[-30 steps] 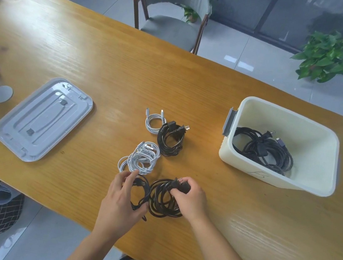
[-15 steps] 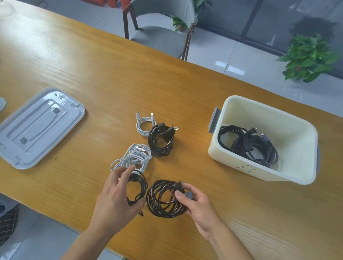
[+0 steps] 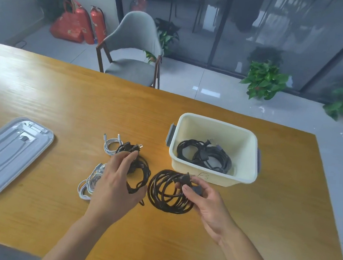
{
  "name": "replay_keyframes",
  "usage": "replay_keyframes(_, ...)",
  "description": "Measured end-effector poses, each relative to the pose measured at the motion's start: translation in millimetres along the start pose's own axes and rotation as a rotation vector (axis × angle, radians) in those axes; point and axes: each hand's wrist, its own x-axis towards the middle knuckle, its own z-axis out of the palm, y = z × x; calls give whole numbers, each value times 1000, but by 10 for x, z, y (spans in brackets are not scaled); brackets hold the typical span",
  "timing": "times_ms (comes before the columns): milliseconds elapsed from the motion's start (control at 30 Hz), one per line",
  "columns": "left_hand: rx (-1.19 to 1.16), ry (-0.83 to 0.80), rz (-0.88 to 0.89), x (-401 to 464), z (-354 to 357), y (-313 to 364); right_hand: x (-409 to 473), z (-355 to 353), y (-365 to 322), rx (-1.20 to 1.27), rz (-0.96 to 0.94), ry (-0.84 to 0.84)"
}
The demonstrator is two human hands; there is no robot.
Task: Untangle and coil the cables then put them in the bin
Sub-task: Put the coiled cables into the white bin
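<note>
Head view, hands [image 3: 209, 202] gripping black cables [image 3: 166, 191]

Black coil [image 3: 166, 191] pinched in my right hand [image 3: 207, 202]; smaller black coil [image 3: 138, 174] in my left hand [image 3: 115, 181]; cream bin [image 3: 244, 178] holds black cables [image 3: 204, 156]

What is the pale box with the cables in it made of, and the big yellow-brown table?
The cream rectangular bin looks like smooth plastic: rounded moulded corners, thin even walls and grey clip handles. The yellow-brown table looks like varnished wood or a wood veneer: long grain lines with a glossy shine. Which of the two cannot be told.
</note>
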Motion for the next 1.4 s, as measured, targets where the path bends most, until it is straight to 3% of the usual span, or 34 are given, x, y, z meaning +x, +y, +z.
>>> replay_keyframes(367,-8,-24,152,732,83,562,283,-716,-721,116,-127,259)
replay_keyframes(767,-20,-112,120,1345,424,407,1482,-698,-538,34,83,373)
replay_keyframes(967,-37,-142,116,1411,556,279,1907,-690,-392,-95,122,354)
replay_keyframes(1233,-31,-174,168,1501,682,362,1877,-710,-339,-501,-25,471)
replay_keyframes(1400,-51,-174,216,1592,772,584,1702,-795,-383,-517,-30,498)
